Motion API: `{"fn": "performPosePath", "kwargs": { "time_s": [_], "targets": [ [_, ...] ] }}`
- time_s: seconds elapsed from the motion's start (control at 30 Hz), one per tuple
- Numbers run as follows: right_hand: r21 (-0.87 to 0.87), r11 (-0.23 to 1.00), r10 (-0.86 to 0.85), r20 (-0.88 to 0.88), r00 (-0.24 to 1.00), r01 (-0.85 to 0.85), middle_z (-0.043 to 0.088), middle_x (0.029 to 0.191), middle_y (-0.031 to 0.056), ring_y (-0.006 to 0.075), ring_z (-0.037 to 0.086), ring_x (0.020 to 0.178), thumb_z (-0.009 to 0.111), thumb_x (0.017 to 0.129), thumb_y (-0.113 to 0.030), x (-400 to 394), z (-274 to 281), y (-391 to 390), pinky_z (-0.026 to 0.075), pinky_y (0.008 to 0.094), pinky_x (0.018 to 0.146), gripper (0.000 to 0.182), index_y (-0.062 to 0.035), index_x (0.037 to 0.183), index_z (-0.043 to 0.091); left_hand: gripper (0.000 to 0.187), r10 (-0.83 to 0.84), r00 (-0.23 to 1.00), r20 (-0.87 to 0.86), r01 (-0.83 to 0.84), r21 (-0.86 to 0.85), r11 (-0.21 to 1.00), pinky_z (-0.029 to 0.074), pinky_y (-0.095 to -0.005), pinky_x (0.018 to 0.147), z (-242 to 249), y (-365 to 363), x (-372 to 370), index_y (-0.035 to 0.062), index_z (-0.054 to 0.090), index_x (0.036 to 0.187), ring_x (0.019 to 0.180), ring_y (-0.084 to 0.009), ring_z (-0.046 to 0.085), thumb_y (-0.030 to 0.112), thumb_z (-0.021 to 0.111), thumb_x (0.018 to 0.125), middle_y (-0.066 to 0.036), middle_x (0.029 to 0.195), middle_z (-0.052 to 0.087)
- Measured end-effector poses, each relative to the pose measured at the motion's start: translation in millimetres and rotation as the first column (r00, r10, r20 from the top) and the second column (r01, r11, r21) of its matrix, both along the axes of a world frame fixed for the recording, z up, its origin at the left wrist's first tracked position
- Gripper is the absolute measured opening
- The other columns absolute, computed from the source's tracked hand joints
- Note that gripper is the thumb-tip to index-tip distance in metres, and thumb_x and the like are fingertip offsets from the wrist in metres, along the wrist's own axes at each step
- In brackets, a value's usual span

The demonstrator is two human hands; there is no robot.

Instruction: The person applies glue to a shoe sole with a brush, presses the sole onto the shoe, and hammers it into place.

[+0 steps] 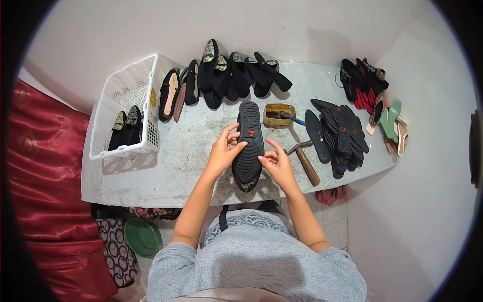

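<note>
A black shoe (247, 168) is held sole-up over the table, its ridged black sole (250, 116) facing me with a red mark near the middle. My left hand (225, 151) grips the left side, thumb lying on the sole. At the right edge, my right hand (277, 167) touches the sole with its thumb, the index finger raised. A patterned bit of the upper shows at the end nearest me. Just beyond my right hand lie a wooden-handled hammer (307, 166) and a glue-stained container (274, 122) with a blue-handled brush (297, 120) in it.
A white plastic basket (152, 121) with shoes stands at the left. Several black shoes (234, 75) line the wall side of the table (186, 168). Loose black soles (344, 133) are piled at the right, with shoes (365, 80) and green pieces (390, 118) farther out.
</note>
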State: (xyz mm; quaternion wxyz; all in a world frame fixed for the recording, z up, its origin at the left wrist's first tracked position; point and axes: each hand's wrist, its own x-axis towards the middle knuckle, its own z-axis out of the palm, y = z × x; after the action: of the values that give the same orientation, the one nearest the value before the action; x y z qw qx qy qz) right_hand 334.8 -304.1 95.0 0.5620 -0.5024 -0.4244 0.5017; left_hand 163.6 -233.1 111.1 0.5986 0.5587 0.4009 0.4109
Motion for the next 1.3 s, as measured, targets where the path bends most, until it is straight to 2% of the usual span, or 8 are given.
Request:
{"fn": "performPosePath", "kwargs": {
  "time_s": [0.33, 0.57, 0.63, 0.73, 0.9, 1.13, 1.27, 1.3],
  "targets": [
    [-0.068, 0.997, 0.050, 0.092, 0.994, -0.044, 0.062, 0.085, 0.0054, 0.0041, 0.056, 0.068, 0.061, 0.083, -0.002, -6.7, -13.9, -20.5, 0.044, 0.0172, 0.059, 0.050, -0.0032, 0.129, 0.044, 0.049, 0.149, 0.929, -0.338, -0.121, 0.104, 0.987, 0.045, -0.0193, 0.056, -3.5, -21.1, -5.0, 0.0074, 0.058, 0.118, 0.062, -0.0055, 0.054, 0.011, 0.075, 0.072, -0.002, 0.082, 0.058],
    [-0.057, 0.998, 0.013, 0.197, 0.980, -0.002, 0.062, 0.081, 0.0059, 0.0061, 0.058, 0.066, 0.064, 0.080, -0.004, -9.7, -18.4, -22.8, 0.046, 0.0192, 0.058, 0.050, -0.0074, 0.127, 0.047, 0.051, 0.211, 0.910, -0.358, -0.156, 0.176, 0.972, 0.045, -0.0209, 0.053, -9.9, -27.4, -6.3, 0.0148, 0.060, 0.116, 0.059, -0.0077, 0.055, 0.017, 0.077, 0.069, -0.002, 0.078, 0.058],
    [-0.060, 0.998, 0.000, 0.246, 0.969, 0.015, 0.062, 0.079, 0.0053, 0.0064, 0.058, 0.066, 0.065, 0.079, -0.005, -9.2, -20.7, -22.8, 0.047, 0.0195, 0.058, 0.049, -0.0082, 0.126, 0.049, 0.051, 0.310, 0.865, -0.394, -0.183, 0.328, 0.927, 0.044, -0.0217, 0.051, -14.5, -27.7, -6.5, 0.0175, 0.062, 0.115, 0.055, -0.0075, 0.051, 0.020, 0.079, 0.067, -0.002, 0.077, 0.057],
    [-0.035, 0.998, -0.029, 0.306, 0.951, 0.042, 0.060, 0.076, 0.0035, 0.0069, 0.058, 0.064, 0.066, 0.079, -0.006, -9.0, -19.3, -22.5, 0.047, 0.0203, 0.057, 0.048, -0.0105, 0.124, 0.052, 0.051, 0.294, 0.864, -0.408, -0.181, 0.292, 0.939, 0.042, -0.0223, 0.049, -12.6, -27.6, -7.9, 0.0185, 0.063, 0.113, 0.052, -0.0075, 0.046, 0.022, 0.079, 0.065, -0.002, 0.077, 0.056],
    [0.016, 0.997, -0.072, 0.517, 0.853, 0.074, 0.057, 0.071, 0.0021, 0.0073, 0.057, 0.061, 0.069, 0.077, -0.007, -13.0, -10.4, -26.0, 0.048, 0.0217, 0.056, 0.050, -0.0122, 0.124, 0.053, 0.051, 0.286, 0.854, -0.435, -0.171, 0.285, 0.943, 0.040, -0.0226, 0.049, -13.3, -28.2, -8.9, 0.0190, 0.063, 0.114, 0.052, -0.0074, 0.044, 0.022, 0.079, 0.066, -0.002, 0.077, 0.055],
    [0.063, 0.994, -0.106, 0.596, 0.796, 0.085, 0.058, 0.064, 0.0067, 0.0139, 0.058, 0.057, 0.070, 0.076, -0.011, -15.4, -1.1, -23.8, 0.047, 0.0262, 0.055, 0.047, -0.0111, 0.120, 0.054, 0.052, 0.270, 0.888, -0.372, -0.137, 0.346, 0.928, 0.040, -0.0232, 0.049, -18.4, -26.0, -9.0, 0.0168, 0.058, 0.117, 0.054, -0.0091, 0.045, 0.020, 0.077, 0.069, -0.004, 0.077, 0.055],
    [-0.041, 0.998, -0.010, 0.572, 0.820, 0.040, 0.057, 0.058, 0.0063, 0.0169, 0.059, 0.053, 0.069, 0.077, -0.014, -3.9, 0.1, -16.0, 0.045, 0.0287, 0.053, 0.042, -0.0115, 0.116, 0.052, 0.052, 0.248, 0.868, -0.429, -0.102, 0.336, 0.936, 0.039, -0.0232, 0.049, -13.5, -29.1, -10.3, 0.0157, 0.055, 0.118, 0.057, -0.0101, 0.047, 0.019, 0.076, 0.070, -0.004, 0.077, 0.055],
    [-0.080, 0.997, 0.036, 0.546, 0.837, 0.009, 0.057, 0.056, 0.0057, 0.0168, 0.059, 0.052, 0.068, 0.078, -0.013, -3.0, -0.5, -13.6, 0.045, 0.0288, 0.052, 0.042, -0.0118, 0.115, 0.051, 0.052, 0.263, 0.849, -0.458, -0.085, 0.373, 0.924, 0.042, -0.0274, 0.054, -14.3, -29.1, -10.7, 0.0161, 0.054, 0.118, 0.062, -0.0159, 0.051, 0.021, 0.075, 0.070, -0.006, 0.077, 0.054]
  ]
}}
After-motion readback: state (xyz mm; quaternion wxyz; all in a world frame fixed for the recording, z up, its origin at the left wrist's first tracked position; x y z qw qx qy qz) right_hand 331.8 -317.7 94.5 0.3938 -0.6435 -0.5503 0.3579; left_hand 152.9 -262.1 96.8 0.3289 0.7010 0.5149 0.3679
